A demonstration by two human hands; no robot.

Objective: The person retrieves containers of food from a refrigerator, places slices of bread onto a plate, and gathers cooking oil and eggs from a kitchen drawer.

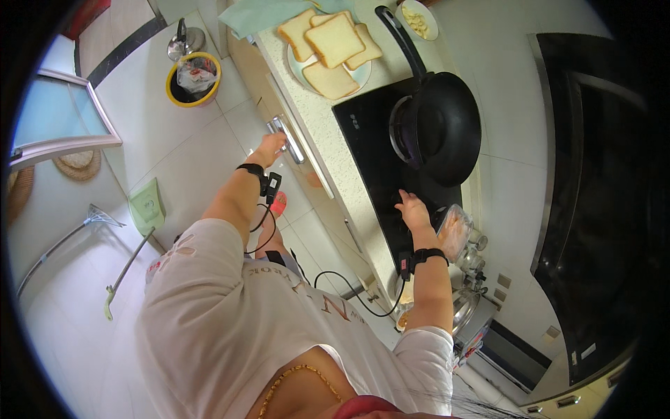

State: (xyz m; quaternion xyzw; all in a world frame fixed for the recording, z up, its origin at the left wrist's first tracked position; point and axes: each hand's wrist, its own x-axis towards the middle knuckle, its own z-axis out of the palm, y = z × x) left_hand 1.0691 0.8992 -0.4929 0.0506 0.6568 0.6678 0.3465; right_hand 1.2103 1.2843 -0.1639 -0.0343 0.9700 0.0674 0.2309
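Note:
My left hand point(272, 146) is at the front of the counter, its fingers curled at a chrome handle point(291, 141) on the cabinet front. My right hand point(414, 209) is over the black glass cooktop point(374, 162), with nothing in it and its fingers partly extended. Whether the fingertips touch the glass I cannot tell. A black wok point(450, 125) sits tilted on the cooktop, its long handle point(400, 42) pointing away over the counter. Beside the cooktop, several slices of white bread point(335, 41) lie on a round plate point(294, 68).
A white bowl point(430, 15) of pale pieces is past the wok handle. A clear plastic bag point(454, 228) and glass jars point(471, 259) stand near my right wrist. A yellow-rimmed bin point(215, 94) and a kettle point(194, 39) are on the floor. Cables run from both wristbands.

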